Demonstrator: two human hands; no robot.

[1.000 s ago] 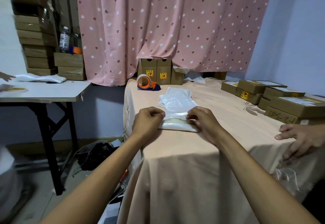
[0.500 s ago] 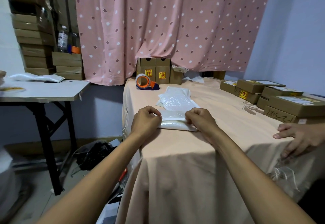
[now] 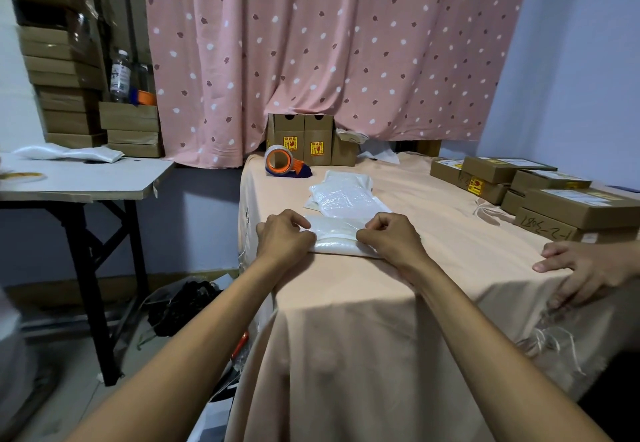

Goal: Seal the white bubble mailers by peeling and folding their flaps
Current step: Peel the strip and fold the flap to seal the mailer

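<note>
A white bubble mailer lies flat near the front of the peach-covered table, its flap folded over toward me. My left hand grips the mailer's left end with curled fingers. My right hand grips its right end the same way, thumb on the flap edge. The mailer's two ends are hidden under my hands. Just behind it lies a small stack of more white mailers.
An orange tape dispenser sits at the table's far left, upright brown boxes behind it. Flat brown cartons pile up on the right. Another person's hand rests on the table's right edge. A white side table stands left.
The flap has come down over the mailer body, and both my hands have closed in slightly on its ends. The other person's hand stays on the table edge.
</note>
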